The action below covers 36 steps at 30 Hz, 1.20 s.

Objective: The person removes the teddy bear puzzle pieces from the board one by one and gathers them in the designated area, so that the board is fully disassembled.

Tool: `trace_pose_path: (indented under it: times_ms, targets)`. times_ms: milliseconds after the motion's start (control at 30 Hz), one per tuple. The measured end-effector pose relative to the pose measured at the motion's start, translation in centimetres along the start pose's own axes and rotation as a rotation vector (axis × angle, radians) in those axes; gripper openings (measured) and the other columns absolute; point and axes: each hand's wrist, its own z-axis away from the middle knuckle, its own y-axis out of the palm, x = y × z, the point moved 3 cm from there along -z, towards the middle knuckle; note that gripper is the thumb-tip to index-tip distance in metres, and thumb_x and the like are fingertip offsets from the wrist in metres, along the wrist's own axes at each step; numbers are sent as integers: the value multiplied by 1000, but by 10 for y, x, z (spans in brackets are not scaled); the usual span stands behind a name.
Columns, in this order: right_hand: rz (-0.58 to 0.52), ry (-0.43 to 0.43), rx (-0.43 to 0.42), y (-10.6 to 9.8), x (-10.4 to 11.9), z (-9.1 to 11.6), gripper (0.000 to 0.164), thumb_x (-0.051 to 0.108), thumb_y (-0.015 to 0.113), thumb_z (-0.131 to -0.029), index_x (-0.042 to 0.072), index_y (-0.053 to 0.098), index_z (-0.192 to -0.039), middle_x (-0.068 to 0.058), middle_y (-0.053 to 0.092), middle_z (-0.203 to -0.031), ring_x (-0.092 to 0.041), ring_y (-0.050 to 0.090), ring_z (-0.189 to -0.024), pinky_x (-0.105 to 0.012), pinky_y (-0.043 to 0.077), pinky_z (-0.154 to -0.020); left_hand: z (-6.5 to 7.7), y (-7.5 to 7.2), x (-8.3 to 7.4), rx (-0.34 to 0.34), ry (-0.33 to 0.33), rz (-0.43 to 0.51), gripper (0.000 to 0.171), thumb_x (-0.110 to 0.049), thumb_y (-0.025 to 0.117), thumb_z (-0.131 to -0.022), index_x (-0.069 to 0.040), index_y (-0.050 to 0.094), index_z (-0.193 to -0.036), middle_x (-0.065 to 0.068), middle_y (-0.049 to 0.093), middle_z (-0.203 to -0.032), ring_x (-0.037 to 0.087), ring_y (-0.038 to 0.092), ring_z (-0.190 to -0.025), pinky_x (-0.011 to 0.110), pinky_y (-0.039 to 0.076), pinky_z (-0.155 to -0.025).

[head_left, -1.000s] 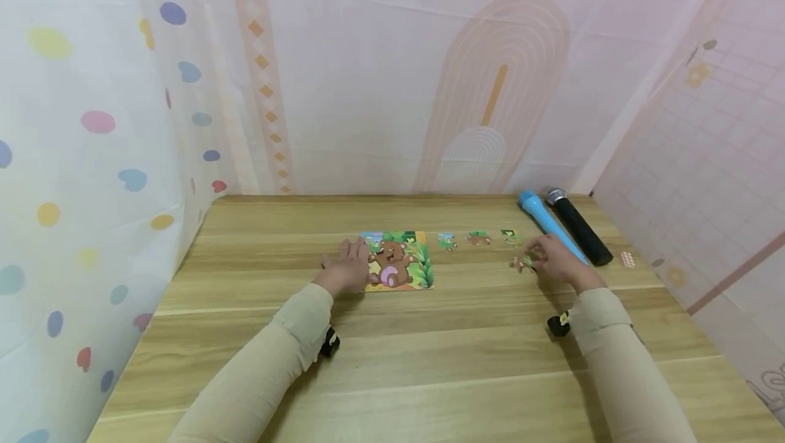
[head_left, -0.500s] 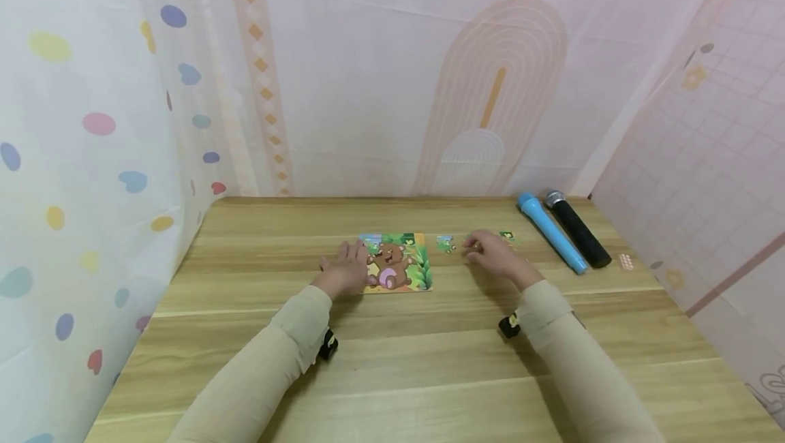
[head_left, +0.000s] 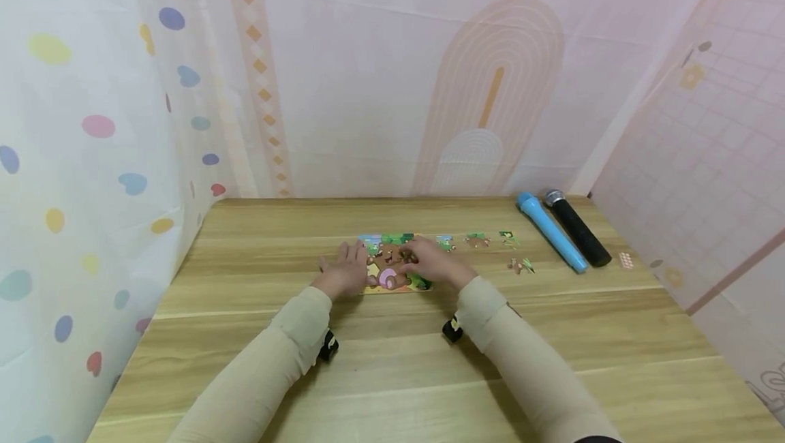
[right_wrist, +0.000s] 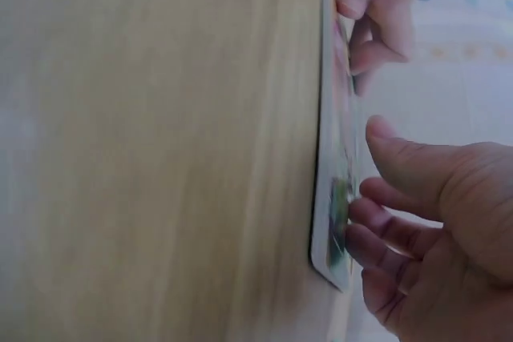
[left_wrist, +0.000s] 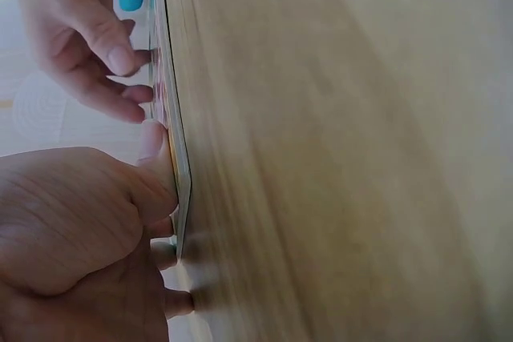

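Puzzle board (head_left: 389,288) prob. light, stiff; take by edges, not face. L hand (head_left: 346,270) rests loose on L edge; R hand (head_left: 433,260) over R side, thumb wide, nothing seen held

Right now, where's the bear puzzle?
In the head view, the bear puzzle lies below center, left hand at its left edge, right hand over its right side.

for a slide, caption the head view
Left hand at the left edge of a bear puzzle, right hand over its right side, loose pieces further right.
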Motion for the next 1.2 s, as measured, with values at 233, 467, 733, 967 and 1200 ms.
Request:
trace_pose_path:
  times_ms: [233, 467, 733, 967, 1200]
  targets:
    - [54, 95, 9, 7, 0, -5, 52, 23, 72, -96, 0, 57, -140, -12, 55, -121, -22, 54, -101, -39, 50, -87, 4, -3, -4, 15, 0, -22, 77, -31, 49, -107, -2, 4, -161, 17, -11, -169, 39, -12, -154, 81, -5, -106]
    - [44, 140, 0, 6, 6, -8, 49, 22, 74, -93, 0, 56, -133, -14, 53, -125, -26, 57, -110, -40, 52, -94, 1, -2, -2, -6, 2, -7, 74, -33, 52, -106, -1, 12, -160, 17, -11, -169, 40, -13, -153, 83, -5, -105]
    - [4, 152, 9, 7, 6, -10, 46, 19, 74, -94, -1, 54, -130, -12, 52, -120, -24, 54, -106, -40, 50, -93, 4, -3, -4, 5, -6, -3, 66, -33, 51, -106, -2, 21, -156, 16, -11, -169, 40, -13, -153, 82, -4, -106]
    - [-12, 161, 18, 8, 4, -13, 34, 10, 68, -98, -1, 54, -127, -12, 52, -120, -23, 55, -106, -38, 50, -94, 17, -10, -12, 4, 10, -25, 71, -30, 50, -107, 1, 13, -159, 19, -5, -169, 42, -7, -154, 81, -1, -107]
    - [9, 159, 7, 6, 5, -17, 33, 6, 68, -97, -2, 58, -127, -15, 56, -124, -28, 59, -116, -40, 51, -98, 17, -11, -13, 12, 6, -16, 71, -31, 50, -106, 0, 14, -159, 18, -7, -169, 40, -9, -154, 81, 0, -108]
